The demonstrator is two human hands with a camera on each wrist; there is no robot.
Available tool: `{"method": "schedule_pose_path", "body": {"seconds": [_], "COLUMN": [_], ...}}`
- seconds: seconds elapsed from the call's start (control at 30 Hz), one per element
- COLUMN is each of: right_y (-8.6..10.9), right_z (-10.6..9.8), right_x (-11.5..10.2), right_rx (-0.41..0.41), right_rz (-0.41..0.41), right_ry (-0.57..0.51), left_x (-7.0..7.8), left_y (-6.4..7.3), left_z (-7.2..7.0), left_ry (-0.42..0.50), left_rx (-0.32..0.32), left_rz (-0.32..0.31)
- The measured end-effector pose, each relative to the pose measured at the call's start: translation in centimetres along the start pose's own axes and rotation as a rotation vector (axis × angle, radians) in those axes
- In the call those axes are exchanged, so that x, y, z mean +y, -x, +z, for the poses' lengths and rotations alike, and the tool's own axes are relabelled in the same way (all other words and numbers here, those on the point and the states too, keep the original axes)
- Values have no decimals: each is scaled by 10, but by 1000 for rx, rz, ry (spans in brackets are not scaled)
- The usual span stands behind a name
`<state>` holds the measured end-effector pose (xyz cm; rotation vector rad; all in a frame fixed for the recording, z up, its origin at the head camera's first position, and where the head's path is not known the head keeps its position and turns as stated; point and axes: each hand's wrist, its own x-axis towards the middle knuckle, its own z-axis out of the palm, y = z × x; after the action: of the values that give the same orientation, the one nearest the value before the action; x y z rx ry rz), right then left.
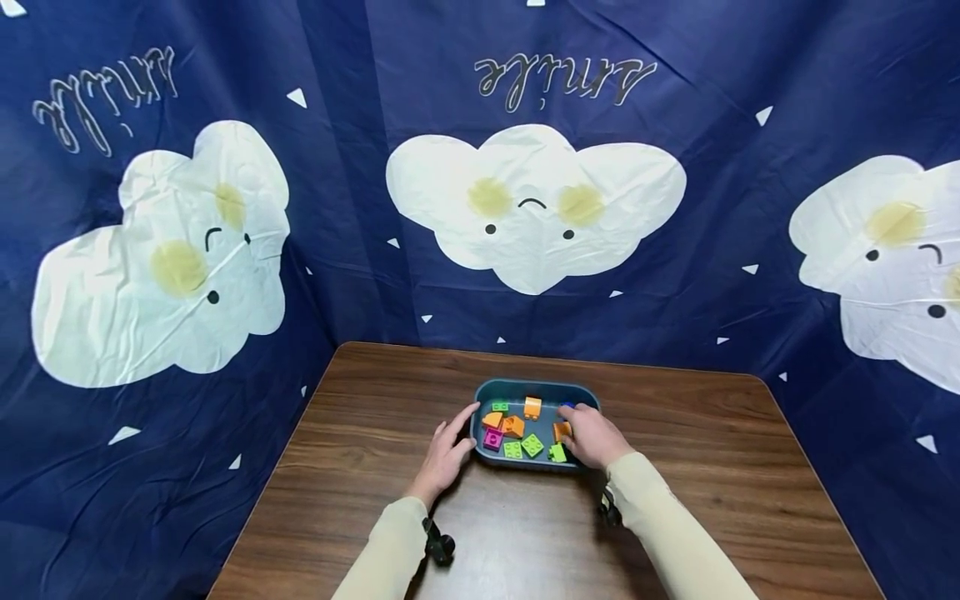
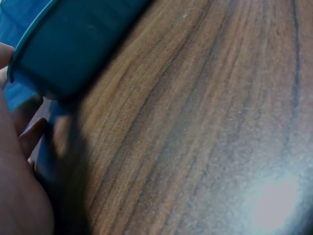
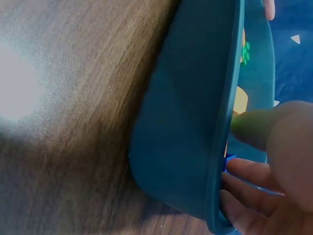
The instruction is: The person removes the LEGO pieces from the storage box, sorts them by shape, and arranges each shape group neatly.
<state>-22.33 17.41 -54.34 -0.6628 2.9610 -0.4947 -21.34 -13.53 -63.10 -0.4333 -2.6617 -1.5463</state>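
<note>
A dark teal plastic tray (image 1: 536, 388) holds several toy building bricks in orange, green, magenta and blue. My left hand (image 1: 442, 457) is at its left end, thumb and fingers spread apart against the rim. In the left wrist view, fingertips (image 2: 5, 56) meet the tray's edge. My right hand (image 1: 596, 435) reaches over the right end into the tray. Its index fingertip is right at a blue brick (image 3: 228, 160), with the thumb held apart from it. An orange brick (image 1: 561, 430) lies beside the right thumb. The right hand partly hides the bricks at that end.
The tray stands on a brown wood-grain table (image 1: 390, 400). Beyond the table hangs a dark blue curtain (image 1: 720, 292) with white clouds. Inside the tray lie a magenta brick (image 1: 492, 439), an orange brick (image 1: 532, 407) and a green brick (image 1: 532, 445).
</note>
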Motion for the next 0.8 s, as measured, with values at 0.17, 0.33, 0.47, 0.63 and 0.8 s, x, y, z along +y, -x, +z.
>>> {"method": "schedule_pose_path", "body": {"seconds": [0.17,0.33,0.47,0.63,0.8], "right_y": [-9,-16,-18,-21,-23], "right_z": [2,6,11,16,18], "right_x": [0,-1,-1,-1,-1], "right_rx": [-51,-98,-130,-158,-159], "right_rz": [1,-10,4,37,40], "right_ry": [44,73,74,100,114], "left_x": [-1,-1,-2,0,1], "left_y": [1,1,2,2,3], "left_z": [1,3,3,3,2], "left_ry": [6,4,-3,-2,8], "left_rx": [10,20,26,27,29], "left_rz": [20,10,5,17,7]}}
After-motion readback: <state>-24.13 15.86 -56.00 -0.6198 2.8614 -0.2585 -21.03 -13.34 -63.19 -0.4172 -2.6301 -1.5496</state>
